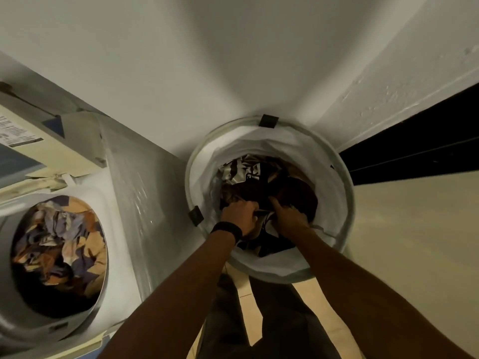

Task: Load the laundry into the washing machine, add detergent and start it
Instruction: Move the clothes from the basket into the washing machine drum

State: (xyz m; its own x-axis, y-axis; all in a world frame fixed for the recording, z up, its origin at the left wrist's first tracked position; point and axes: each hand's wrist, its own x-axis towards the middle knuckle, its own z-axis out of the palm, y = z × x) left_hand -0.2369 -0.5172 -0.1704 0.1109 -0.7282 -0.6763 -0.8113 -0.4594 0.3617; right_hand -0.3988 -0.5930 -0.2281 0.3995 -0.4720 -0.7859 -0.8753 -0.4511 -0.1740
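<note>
**Laundry corner: left hand [239,212] and right hand [290,216] down in the hamper [347,195]**

Backed by a plain white wall [207,60] and set on pale floor tiles [414,242]: a round white hamper with dark tabs on its rim, just right of the washing machine [129,193]. Inside the hamper, a heap of mostly dark clothes [261,182], with one black-and-white patterned piece toward the back.

Left hand, with a black wristband [227,230] at the wrist, deep in the hamper with fingers curled tight round a fold of the clothes. Right hand just beside it, close but apart, fingers dug down into the same heap and hidden by cloth; cannot tell whether clamped on anything. Both forearms bare, reaching forward and down over the near rim.

To the left, machine open at the top, lid [51,146] raised at the back. In the drum, a load [59,237] of orange, blue and cream fabric, piled up near the mouth.

Below the arms, dark trousers [272,320] over the tiles. At the right, a dark band [414,146] between wall and floor.
</note>
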